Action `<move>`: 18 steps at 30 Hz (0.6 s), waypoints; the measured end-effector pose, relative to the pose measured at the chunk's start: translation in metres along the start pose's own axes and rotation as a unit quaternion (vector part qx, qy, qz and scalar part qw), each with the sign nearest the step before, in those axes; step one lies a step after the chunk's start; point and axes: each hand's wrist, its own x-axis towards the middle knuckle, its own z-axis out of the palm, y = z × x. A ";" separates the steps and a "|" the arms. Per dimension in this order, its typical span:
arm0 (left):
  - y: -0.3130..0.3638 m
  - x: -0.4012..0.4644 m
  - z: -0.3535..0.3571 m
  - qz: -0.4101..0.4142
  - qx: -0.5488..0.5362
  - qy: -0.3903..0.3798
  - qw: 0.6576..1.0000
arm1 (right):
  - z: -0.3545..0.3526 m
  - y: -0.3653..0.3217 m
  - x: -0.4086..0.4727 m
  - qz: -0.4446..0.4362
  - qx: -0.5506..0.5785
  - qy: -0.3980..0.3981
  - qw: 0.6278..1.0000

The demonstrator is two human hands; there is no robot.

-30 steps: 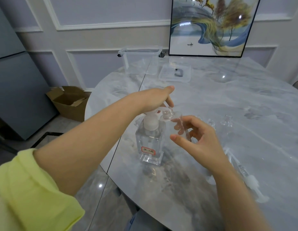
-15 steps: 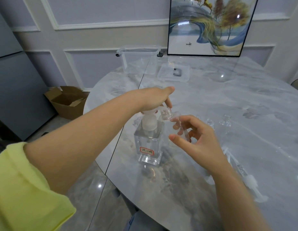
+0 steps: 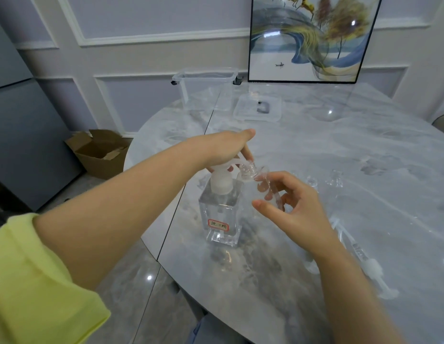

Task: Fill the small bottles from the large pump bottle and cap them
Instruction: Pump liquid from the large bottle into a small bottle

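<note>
While the marble table (image 3: 340, 170) holds the big pump bottle (image 3: 222, 214), the left hand (image 3: 225, 150) still presses its pump, fingers curled over it. Just beside the spout, the right hand (image 3: 298, 209) keeps pinching a small bottle (image 3: 263, 184). Little has moved, so filling goes on.

Looks like a room in a home, likely a dining or living area: round marble-patterned desk (image 3: 340, 170) with a glossy top, pale panelled wall (image 3: 141, 33) with white moulding, framed landscape painting (image 3: 310, 38) propped against it. Polished grey tiled floor (image 3: 131, 281) below, open cardboard box (image 3: 99, 152) left by the skirting, clear plastic storage box (image 3: 206, 90) and its lid (image 3: 258, 108) at the far edge
</note>
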 end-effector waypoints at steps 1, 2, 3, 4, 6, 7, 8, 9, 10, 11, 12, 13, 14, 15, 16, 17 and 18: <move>0.000 0.000 0.000 0.006 -0.006 0.000 1.000 | 0.000 0.000 0.000 -0.003 -0.001 -0.001 1.000; 0.000 0.000 0.000 0.010 -0.013 0.000 1.000 | 0.000 -0.001 -0.001 -0.007 -0.001 -0.003 1.000; 0.000 0.000 0.002 0.010 -0.018 -0.002 1.000 | 0.001 -0.001 -0.001 -0.009 -0.002 -0.003 1.000; 0.000 0.000 0.003 0.008 -0.019 -0.002 1.000 | 0.001 -0.001 0.000 -0.010 -0.004 -0.003 1.000; 0.000 -0.001 0.002 0.003 -0.003 0.004 1.000 | 0.001 -0.001 0.000 -0.007 -0.005 0.000 1.000; 0.000 -0.001 0.001 0.004 0.003 0.006 1.000 | 0.001 -0.001 0.000 -0.006 -0.004 0.002 1.000; 0.000 0.000 0.000 0.009 0.001 0.006 1.000 | 0.000 -0.001 0.000 -0.008 -0.005 0.002 1.000; -0.001 0.000 0.000 0.014 -0.009 0.004 1.000 | 0.000 -0.002 0.000 -0.011 -0.007 0.003 1.000; -0.002 0.000 0.001 0.015 -0.022 0.002 1.000 | 0.000 -0.002 0.000 -0.013 -0.010 0.002 1.000; -0.002 -0.001 0.002 0.012 -0.029 0.001 0.999 | 0.000 -0.002 0.000 -0.015 -0.013 0.001 1.000; -0.003 -0.002 0.003 0.007 -0.029 0.002 1.000 | 0.000 -0.002 0.000 -0.015 -0.017 -0.001 1.000; -0.003 -0.002 0.003 0.004 -0.022 0.004 1.000 | 0.001 -0.002 0.000 -0.014 -0.019 -0.003 1.000; -0.003 -0.002 0.002 0.003 -0.017 0.007 1.000 | 0.001 -0.002 0.000 -0.012 -0.020 -0.004 1.000; -0.003 -0.001 0.001 0.007 -0.020 0.010 1.000 | 0.001 -0.002 0.000 -0.010 -0.020 -0.004 1.000; -0.004 -0.001 0.001 0.011 -0.030 0.013 0.999 | 0.001 -0.003 0.000 -0.010 -0.019 -0.002 1.000; -0.003 -0.001 0.001 0.015 -0.042 0.014 0.999 | 0.000 -0.003 0.000 -0.012 -0.019 0.000 1.000; -0.004 -0.001 0.002 0.014 -0.050 0.013 0.999 | 0.001 -0.003 0.000 -0.013 -0.020 0.002 1.000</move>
